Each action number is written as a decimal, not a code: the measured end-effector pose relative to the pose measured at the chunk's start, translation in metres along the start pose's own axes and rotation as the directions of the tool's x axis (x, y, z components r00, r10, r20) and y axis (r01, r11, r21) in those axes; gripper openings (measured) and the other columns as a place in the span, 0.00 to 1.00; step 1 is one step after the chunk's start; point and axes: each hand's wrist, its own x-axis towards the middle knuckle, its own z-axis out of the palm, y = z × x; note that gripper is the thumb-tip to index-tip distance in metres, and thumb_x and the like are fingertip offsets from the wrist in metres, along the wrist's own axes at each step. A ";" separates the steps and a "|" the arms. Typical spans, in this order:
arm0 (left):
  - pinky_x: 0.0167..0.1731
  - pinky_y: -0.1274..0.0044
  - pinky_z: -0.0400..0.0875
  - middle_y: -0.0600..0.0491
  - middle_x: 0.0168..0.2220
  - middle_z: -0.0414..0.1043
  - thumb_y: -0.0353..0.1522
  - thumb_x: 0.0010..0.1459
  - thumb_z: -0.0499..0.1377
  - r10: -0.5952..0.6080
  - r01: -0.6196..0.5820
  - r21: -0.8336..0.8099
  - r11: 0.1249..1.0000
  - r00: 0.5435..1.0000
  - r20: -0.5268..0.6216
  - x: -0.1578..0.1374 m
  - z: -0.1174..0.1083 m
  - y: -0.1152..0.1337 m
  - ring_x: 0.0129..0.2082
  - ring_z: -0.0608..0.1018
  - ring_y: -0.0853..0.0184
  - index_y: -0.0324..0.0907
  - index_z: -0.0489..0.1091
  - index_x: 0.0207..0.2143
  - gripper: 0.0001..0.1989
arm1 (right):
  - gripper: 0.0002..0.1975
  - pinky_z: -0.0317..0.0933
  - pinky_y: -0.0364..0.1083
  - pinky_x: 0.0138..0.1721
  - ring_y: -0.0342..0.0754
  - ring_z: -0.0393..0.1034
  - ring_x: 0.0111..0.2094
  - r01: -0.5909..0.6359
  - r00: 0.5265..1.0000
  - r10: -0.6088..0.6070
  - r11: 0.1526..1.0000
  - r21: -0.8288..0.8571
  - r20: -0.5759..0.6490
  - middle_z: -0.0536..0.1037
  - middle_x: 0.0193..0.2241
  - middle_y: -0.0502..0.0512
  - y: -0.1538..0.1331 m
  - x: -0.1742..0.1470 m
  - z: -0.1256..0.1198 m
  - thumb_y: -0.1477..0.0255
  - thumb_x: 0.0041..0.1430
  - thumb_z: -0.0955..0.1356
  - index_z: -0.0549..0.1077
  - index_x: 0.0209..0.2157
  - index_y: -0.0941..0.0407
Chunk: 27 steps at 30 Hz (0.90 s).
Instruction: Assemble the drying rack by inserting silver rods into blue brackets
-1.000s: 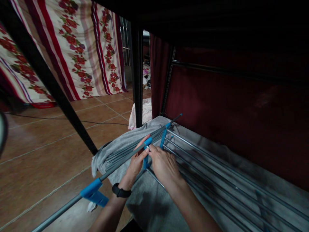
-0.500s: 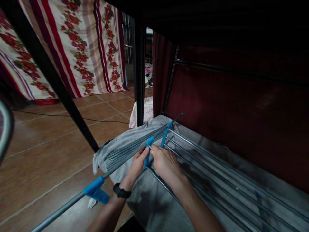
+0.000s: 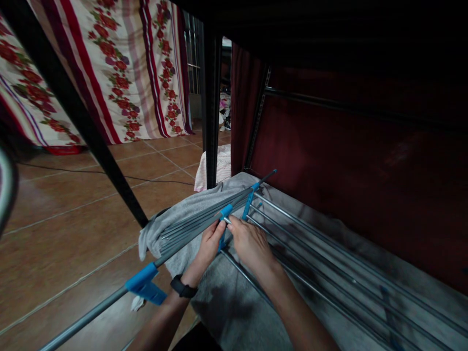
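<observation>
Open tiled floor (image 3: 73,195) to the left. Black diagonal leg (image 3: 91,141) and black upright post (image 3: 211,112) block far-left reach. Maroon curtain (image 3: 347,161) walls off the right, dark shelf underside low overhead. Rack rods (image 3: 310,253) cover grey cloth (image 3: 234,302); long side rail (image 3: 109,300) crosses near left.

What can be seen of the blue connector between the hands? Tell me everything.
The blue connector looks like a small moulded plastic clip, bright blue, fixed on a grey metal rod of the folding rack. It tilts with that rod, above the grey cloth. The left hand touches it from below with thumb and fingertips; the right hand meets it from the other side. Its fastening is hidden.
</observation>
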 end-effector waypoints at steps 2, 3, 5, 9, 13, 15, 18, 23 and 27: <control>0.59 0.64 0.67 0.50 0.32 0.79 0.49 0.55 0.67 0.002 -0.002 -0.015 1.000 1.000 0.002 0.000 0.000 -0.001 0.44 0.79 0.55 0.44 0.80 0.34 0.18 | 0.17 0.59 0.44 0.40 0.48 0.77 0.45 -0.028 0.999 0.028 1.000 -0.008 0.015 0.82 0.44 0.54 -0.003 -0.001 0.000 0.70 0.77 0.54 0.71 0.52 0.52; 0.59 0.64 0.67 0.50 0.31 0.79 0.49 0.55 0.67 0.001 -0.001 -0.022 1.000 1.000 -0.001 -0.001 0.000 -0.002 0.44 0.79 0.55 0.44 0.80 0.33 0.18 | 0.18 0.60 0.45 0.40 0.49 0.77 0.45 -0.043 0.999 0.043 0.999 -0.024 0.021 0.82 0.43 0.55 -0.005 -0.002 -0.001 0.70 0.77 0.53 0.71 0.52 0.53; 0.58 0.65 0.67 0.51 0.31 0.79 0.48 0.55 0.67 -0.006 0.005 -0.029 1.000 1.000 -0.009 0.000 0.000 -0.004 0.43 0.78 0.56 0.43 0.80 0.34 0.17 | 0.18 0.61 0.46 0.41 0.50 0.77 0.44 -0.063 0.998 0.065 0.996 -0.057 0.024 0.82 0.44 0.56 -0.009 -0.002 -0.003 0.69 0.77 0.53 0.71 0.52 0.53; 0.58 0.66 0.67 0.51 0.32 0.79 0.48 0.55 0.66 -0.011 0.010 -0.034 0.999 1.000 -0.015 0.001 0.002 -0.005 0.44 0.78 0.56 0.44 0.79 0.33 0.17 | 0.17 0.62 0.46 0.40 0.52 0.78 0.45 -0.076 0.997 0.078 0.996 -0.056 0.028 0.82 0.43 0.56 -0.013 0.000 -0.006 0.69 0.76 0.54 0.72 0.50 0.53; 0.57 0.68 0.68 0.52 0.31 0.78 0.45 0.56 0.67 -0.004 0.003 -0.039 0.999 1.000 -0.031 0.000 0.006 0.003 0.45 0.78 0.57 0.44 0.78 0.31 0.14 | 0.17 0.62 0.45 0.40 0.51 0.78 0.45 -0.070 0.995 0.073 0.997 -0.043 0.064 0.82 0.42 0.57 -0.012 0.003 -0.008 0.69 0.76 0.55 0.73 0.49 0.54; 0.56 0.68 0.69 0.52 0.31 0.78 0.43 0.55 0.67 -0.001 -0.002 -0.048 0.999 0.999 -0.051 -0.001 0.008 0.006 0.44 0.78 0.58 0.44 0.78 0.30 0.12 | 0.17 0.62 0.45 0.41 0.51 0.78 0.46 -0.057 0.995 0.060 0.998 -0.035 0.082 0.82 0.42 0.57 -0.011 0.005 -0.008 0.69 0.76 0.55 0.73 0.49 0.54; 0.55 0.69 0.70 0.52 0.32 0.77 0.43 0.54 0.67 0.009 -0.012 -0.044 0.999 0.998 -0.068 -0.002 0.011 0.008 0.45 0.78 0.57 0.43 0.77 0.31 0.12 | 0.18 0.62 0.45 0.42 0.50 0.77 0.46 -0.067 0.992 0.069 0.998 -0.022 0.107 0.82 0.44 0.57 -0.009 0.009 -0.008 0.68 0.76 0.54 0.73 0.49 0.53; 0.54 0.68 0.70 0.52 0.30 0.75 0.45 0.56 0.66 0.038 -0.036 0.021 0.999 0.995 -0.095 -0.003 0.011 0.006 0.46 0.77 0.56 0.44 0.74 0.29 0.14 | 0.18 0.62 0.46 0.43 0.50 0.76 0.48 -0.102 0.985 0.100 0.995 0.008 0.142 0.81 0.46 0.57 -0.007 0.015 -0.007 0.67 0.75 0.54 0.73 0.49 0.52; 0.53 0.68 0.70 0.53 0.29 0.74 0.48 0.57 0.64 0.069 -0.058 0.089 0.994 0.991 -0.118 -0.003 0.014 0.004 0.45 0.76 0.57 0.45 0.72 0.28 0.17 | 0.18 0.63 0.47 0.44 0.51 0.76 0.49 -0.121 0.981 0.116 0.992 0.027 0.155 0.81 0.46 0.58 -0.008 0.018 -0.007 0.65 0.75 0.55 0.74 0.48 0.52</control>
